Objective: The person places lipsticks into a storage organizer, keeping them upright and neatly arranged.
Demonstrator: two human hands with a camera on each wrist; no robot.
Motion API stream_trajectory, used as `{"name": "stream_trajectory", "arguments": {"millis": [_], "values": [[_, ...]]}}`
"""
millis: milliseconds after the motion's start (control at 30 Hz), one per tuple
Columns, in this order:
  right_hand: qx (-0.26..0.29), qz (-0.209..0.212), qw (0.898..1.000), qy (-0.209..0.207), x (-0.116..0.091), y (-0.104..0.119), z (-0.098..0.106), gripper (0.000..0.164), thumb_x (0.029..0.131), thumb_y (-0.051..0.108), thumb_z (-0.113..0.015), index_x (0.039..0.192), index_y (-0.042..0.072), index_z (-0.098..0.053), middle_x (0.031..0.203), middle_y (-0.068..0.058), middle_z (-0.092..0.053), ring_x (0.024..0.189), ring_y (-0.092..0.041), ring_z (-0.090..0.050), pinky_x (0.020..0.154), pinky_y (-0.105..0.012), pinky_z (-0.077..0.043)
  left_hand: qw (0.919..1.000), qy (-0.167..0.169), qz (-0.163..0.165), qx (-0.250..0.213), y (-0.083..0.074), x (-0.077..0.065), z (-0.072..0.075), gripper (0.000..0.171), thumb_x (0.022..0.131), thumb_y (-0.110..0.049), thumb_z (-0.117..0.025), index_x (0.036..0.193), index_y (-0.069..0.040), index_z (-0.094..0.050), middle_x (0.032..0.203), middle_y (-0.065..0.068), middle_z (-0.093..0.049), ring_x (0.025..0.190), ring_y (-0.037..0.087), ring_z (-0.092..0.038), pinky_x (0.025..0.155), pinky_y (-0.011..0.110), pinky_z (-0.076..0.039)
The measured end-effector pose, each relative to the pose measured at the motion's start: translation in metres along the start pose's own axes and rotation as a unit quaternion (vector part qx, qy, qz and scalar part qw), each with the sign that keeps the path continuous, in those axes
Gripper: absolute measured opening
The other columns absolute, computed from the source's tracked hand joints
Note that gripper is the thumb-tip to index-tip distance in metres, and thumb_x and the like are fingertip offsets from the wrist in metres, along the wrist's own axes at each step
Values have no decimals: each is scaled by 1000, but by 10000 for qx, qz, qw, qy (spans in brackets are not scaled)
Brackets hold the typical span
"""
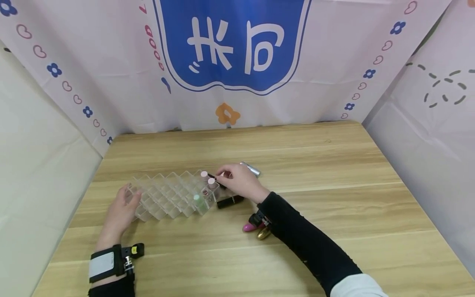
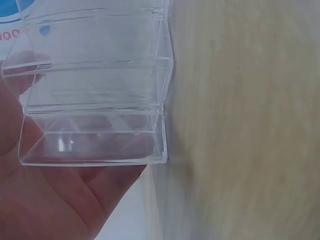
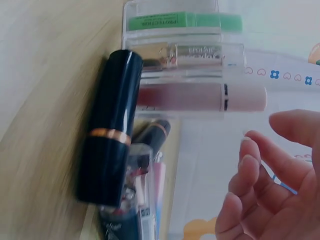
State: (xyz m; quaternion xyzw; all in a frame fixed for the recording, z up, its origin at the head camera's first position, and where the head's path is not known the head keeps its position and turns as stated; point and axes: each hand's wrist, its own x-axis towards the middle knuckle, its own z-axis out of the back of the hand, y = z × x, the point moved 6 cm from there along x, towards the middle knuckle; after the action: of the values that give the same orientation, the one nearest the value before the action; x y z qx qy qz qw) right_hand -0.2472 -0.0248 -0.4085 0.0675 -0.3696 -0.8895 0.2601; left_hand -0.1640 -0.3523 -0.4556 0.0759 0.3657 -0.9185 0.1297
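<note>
My left hand grips the left end of a clear lipstick organizer with diamond compartments, thumb and fingers on opposite sides in the left wrist view. At the organizer's right end stand two pink-capped lip gloss tubes, a green lip balm and a clear tube with a gold-toned part. Close by, my right hand hovers with fingers loosely bent. Thumb and index finger are apart with nothing between them in the right wrist view, near the pink cap of a gloss tube.
A black lipstick with a gold band lies right of the organizer, with more cosmetics behind it. A silver tube lies beyond my right hand. Magenta and gold tubes lie by my right wrist. A printed cloth hangs behind the table.
</note>
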Motion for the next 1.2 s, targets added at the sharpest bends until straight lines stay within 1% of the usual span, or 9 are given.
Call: {"name": "stream_trajectory", "arguments": {"millis": [133,233,333,533,667,800,967,1200], "values": [[-140,-84,9997,200,-4,-6,0,18,93,24,-64,105,15,-74,87,2,-70,74,-8,-58,64,-19,-47,10000,-27,9,14,0,-1,0,78,104,-53,-24,156,-1,1,153,41,-19,136,62,-26,107,73,-27],[-323,-107,9988,341,-7,-10,-2,16,91,23,-67,103,15,-73,87,2,-70,75,-8,-58,65,-19,-48,10000,-21,32,0,0,-1,0,78,104,-53,-24,156,0,1,153,41,-18,137,61,-26,107,73,-27],[-498,-93,9978,435,-10,-15,-4,17,89,22,-70,103,14,-74,89,3,-70,78,-8,-60,69,-20,-50,10000,-14,39,-11,0,0,1,78,104,-52,-24,156,0,1,153,41,-18,137,61,-26,107,73,-27],[-639,-100,9962,579,-17,-23,-8,17,87,20,-73,103,14,-75,94,1,-74,86,-11,-66,79,-26,-55,10000,-14,12,28,0,1,2,77,105,-51,-24,156,0,1,153,41,-18,137,61,-26,108,73,-27],[-745,-196,9945,716,-22,-27,-11,20,87,21,-74,105,14,-75,97,2,-74,87,-11,-66,81,-29,-55,10000,-1,8,26,0,1,2,77,105,-51,-24,156,1,1,153,42,-18,137,61,-25,108,73,-26],[-829,-213,9936,738,-24,-31,-12,22,86,21,-75,107,14,-75,97,3,-74,84,-9,-62,77,-27,-53,10000,-14,27,11,-1,1,1,77,105,-52,-24,156,0,0,153,42,-18,137,61,-25,107,73,-26],[-973,-124,9926,713,-27,-32,-13,24,84,19,-77,107,16,-75,99,5,-73,82,-8,-59,73,-25,-51,10000,-34,37,12,-1,1,1,78,104,-52,-24,156,0,0,153,41,-18,137,61,-25,107,73,-26],[-1185,-195,9891,851,-29,-31,-14,25,81,19,-80,106,16,-76,101,3,-75,87,-12,-64,79,-30,-54,10000,-18,19,49,-1,0,1,77,105,-51,-23,156,0,1,153,42,-18,137,62,-25,107,74,-26]]}}
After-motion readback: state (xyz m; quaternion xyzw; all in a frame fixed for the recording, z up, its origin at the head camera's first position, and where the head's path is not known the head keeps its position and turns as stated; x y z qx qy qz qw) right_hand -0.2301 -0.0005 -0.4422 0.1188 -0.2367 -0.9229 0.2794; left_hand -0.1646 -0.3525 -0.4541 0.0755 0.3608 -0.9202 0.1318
